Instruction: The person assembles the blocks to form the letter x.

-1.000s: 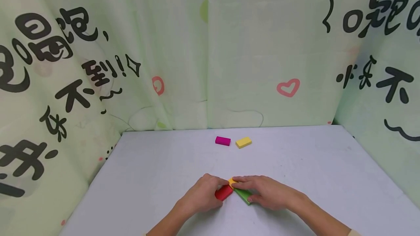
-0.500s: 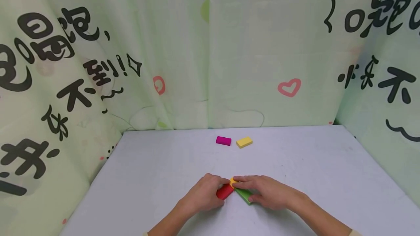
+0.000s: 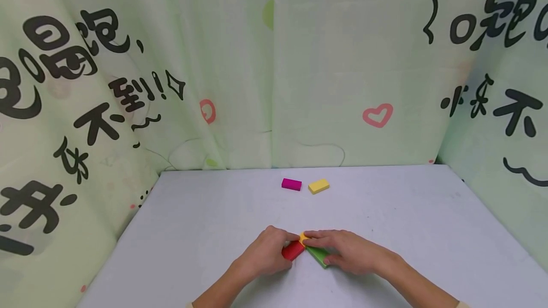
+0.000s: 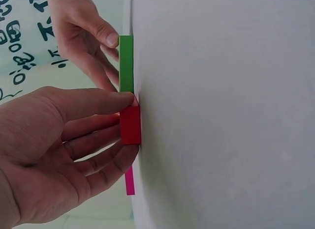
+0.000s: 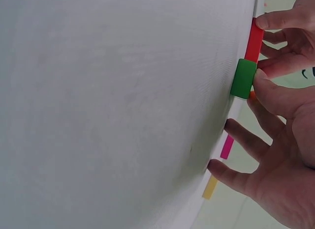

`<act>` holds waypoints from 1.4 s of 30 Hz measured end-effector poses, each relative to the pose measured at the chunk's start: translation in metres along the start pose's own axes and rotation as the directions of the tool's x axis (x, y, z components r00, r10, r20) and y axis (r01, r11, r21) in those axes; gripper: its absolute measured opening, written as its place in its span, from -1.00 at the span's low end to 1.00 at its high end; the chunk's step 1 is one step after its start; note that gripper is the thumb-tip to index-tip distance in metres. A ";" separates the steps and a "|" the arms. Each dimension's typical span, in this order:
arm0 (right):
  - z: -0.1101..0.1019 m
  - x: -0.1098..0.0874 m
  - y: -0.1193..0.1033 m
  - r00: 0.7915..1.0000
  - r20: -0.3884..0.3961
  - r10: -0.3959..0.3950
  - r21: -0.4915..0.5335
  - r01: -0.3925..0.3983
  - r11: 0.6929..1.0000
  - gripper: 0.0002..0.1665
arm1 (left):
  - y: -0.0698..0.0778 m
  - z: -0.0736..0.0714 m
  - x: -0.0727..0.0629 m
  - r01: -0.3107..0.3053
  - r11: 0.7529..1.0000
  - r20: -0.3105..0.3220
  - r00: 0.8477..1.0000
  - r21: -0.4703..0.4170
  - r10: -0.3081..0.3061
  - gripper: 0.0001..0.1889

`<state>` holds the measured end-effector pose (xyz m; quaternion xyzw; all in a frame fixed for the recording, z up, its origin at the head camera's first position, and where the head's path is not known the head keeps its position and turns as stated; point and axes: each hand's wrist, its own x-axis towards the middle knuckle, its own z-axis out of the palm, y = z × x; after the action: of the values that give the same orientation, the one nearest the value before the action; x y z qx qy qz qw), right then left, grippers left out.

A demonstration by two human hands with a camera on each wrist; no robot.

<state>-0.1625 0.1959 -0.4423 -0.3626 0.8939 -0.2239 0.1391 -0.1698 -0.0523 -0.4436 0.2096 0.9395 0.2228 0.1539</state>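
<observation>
In the head view a red block and a green block lie on the table at an angle, their far ends meeting in a V. A small orange-yellow block sits at that point, partly hidden by fingers. My left hand pinches the red block between thumb and fingers. With the thumb at the near end of the green block and fingers toward its far end, my right hand holds that block; a fingertip touches the orange-yellow one. Two other right fingers rest on the table in the right wrist view.
Farther back on the white table lie a magenta block and a yellow block, side by side with a small gap. A pale green curtain with printed characters and hearts encloses the back and sides.
</observation>
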 end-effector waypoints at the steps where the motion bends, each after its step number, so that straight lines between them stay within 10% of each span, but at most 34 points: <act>1: 0.000 0.000 0.000 1.000 -0.002 -0.002 -0.002 0.002 1.000 -0.28 | 0.000 0.000 0.000 0.004 1.000 -0.001 1.000 -0.002 -0.004 -0.40; 42: -0.001 0.000 0.003 0.998 -0.028 -0.053 -0.015 0.052 0.999 -0.30 | -0.010 -0.005 0.007 0.018 0.998 0.017 1.000 -0.065 -0.017 -0.42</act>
<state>-0.1648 0.1983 -0.4425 -0.3837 0.8875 -0.2263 0.1178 -0.1811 -0.0595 -0.4456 0.1981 0.9323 0.2500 0.1704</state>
